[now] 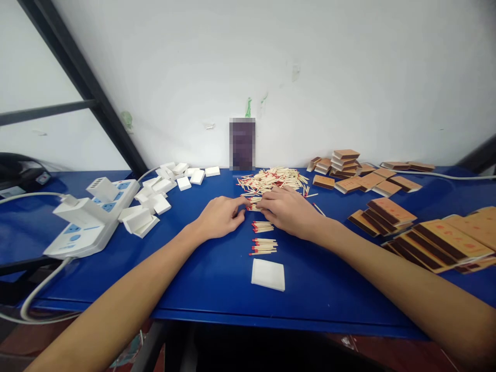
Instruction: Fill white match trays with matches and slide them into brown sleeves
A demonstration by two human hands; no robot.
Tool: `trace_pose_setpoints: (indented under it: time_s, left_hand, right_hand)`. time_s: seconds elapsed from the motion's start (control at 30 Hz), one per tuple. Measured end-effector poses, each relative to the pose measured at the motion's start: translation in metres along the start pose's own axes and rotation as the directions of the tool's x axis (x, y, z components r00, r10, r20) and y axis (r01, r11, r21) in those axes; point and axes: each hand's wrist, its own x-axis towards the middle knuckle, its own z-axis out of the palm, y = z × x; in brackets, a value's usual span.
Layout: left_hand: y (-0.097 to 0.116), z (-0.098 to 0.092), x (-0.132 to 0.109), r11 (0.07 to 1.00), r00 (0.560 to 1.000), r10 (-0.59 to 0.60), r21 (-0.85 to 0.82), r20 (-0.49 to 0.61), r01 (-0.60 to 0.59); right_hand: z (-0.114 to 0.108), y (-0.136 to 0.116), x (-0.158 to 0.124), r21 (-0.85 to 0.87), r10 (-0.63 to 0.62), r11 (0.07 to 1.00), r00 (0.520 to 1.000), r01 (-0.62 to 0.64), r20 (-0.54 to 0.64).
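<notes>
On a glossy blue metal bench, both bare hands meet near the middle, between the loose heap at the back edge and the front edge. The left hand rests with its fingers bent and its index fingertip at the red heads of a small bunch of pale wooden matches; whether it pinches any, I cannot tell. The right hand curls its fingers over the plain ends of the same bunch, and its grasp is hidden too. Just behind them, a tangled heap of red-tipped matches lies near the back edge. Toward the front edge, two short rows of matches lie with their heads to the left, and nearer still sits a flat white rectangular piece. Small white rectangular box pieces are scattered toward the back left corner, beside a long white power strip with plugs in it. Orange-and-brown cardboard matchbox sleeves lie in stacks and loose groups along the right side, from the back edge forward.
</notes>
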Motion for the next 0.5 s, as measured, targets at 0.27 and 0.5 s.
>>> trace_pose_setpoints:
  time_s: [0.27,0.5]
  left_hand:
    - [0.0007,-0.0003,0.0014,1.0,1.0,-0.02,0.017,0.021,0.02]
    - [0.0016,0.0,0.0004,1.0,1.0,-0.011,0.02,0.012,0.01]
  right_hand:
    - [0.0001,-0.0018,-0.0061,-0.121,-0.053,0.992,0.997,0.045,-0.057]
    - [-0.0028,-0.0017,-0.0071,-0.144,-0.119,0.982,0.993,0.119,0.011]
